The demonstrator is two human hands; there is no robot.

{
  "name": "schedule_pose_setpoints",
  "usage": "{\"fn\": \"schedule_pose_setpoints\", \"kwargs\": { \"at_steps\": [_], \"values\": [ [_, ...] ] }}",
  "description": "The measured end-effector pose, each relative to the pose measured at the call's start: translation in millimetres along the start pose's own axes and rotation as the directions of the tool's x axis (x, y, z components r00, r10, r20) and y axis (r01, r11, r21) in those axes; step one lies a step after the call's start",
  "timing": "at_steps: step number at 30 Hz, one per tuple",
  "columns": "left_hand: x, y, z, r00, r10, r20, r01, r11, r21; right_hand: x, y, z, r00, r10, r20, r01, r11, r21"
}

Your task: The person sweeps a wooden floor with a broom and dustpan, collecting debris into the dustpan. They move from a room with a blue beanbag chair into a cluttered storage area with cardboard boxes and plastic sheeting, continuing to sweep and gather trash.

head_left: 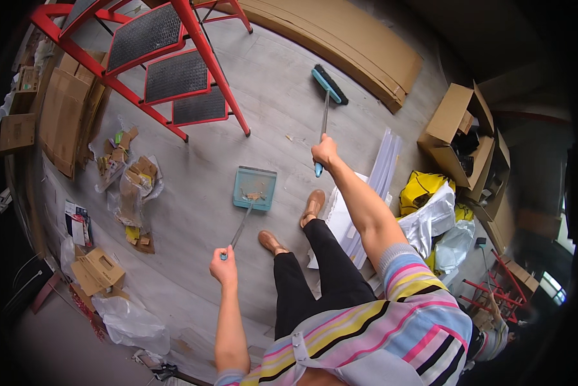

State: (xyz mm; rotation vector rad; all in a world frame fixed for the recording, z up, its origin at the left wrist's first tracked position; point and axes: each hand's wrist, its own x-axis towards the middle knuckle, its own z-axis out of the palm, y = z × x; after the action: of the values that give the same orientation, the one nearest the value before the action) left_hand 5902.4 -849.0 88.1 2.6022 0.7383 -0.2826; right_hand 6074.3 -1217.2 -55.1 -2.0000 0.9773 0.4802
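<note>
My left hand [223, 267] is closed round the end of a long handle. That handle leads down to a teal dustpan [255, 183] lying on the grey floor, with brown scraps and dust inside it. In my right hand [325, 150] is the blue grip of a broom [329, 85], its shaft reaching away from me. The broom's blue head with black bristles rests on the floor beside long flat cardboard. A few small bits of debris [295, 139] lie on the floor between the broom head and the dustpan.
A red stepladder [163, 64] with black treads stands at far left. Cardboard scraps and clear plastic [135, 180] lie left. Flattened boxes [340, 38] line the far side. Translucent strips [382, 167], yellow and silver bags [424, 206] and an opened carton [459, 132] are on the right.
</note>
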Motion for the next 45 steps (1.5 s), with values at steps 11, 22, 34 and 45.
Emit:
{"fn": "schedule_pose_setpoints", "kwargs": {
  "at_steps": [11,22,34,45],
  "values": [
    [10.8,-4.1,0.3,0.998,-0.069,0.014,0.066,0.986,0.154,-168.7,71.8,-68.4,0.950,0.033,0.311,-0.061,0.995,0.080],
    [11.6,-3.5,4.9,0.993,-0.113,-0.016,0.113,0.964,0.240,-51.5,12.8,-35.8,0.986,-0.163,0.048,0.169,0.962,-0.216],
    [13.7,-6.6,5.6,0.997,-0.065,-0.046,0.075,0.959,0.273,-107.8,38.1,-74.5,0.950,-0.262,0.169,0.288,0.944,-0.160],
    [29.3,-3.7,0.4,0.996,-0.081,-0.038,0.089,0.939,0.331,-199.9,99.5,-109.6,0.965,-0.099,0.241,0.220,0.804,-0.552]
  ]
}}
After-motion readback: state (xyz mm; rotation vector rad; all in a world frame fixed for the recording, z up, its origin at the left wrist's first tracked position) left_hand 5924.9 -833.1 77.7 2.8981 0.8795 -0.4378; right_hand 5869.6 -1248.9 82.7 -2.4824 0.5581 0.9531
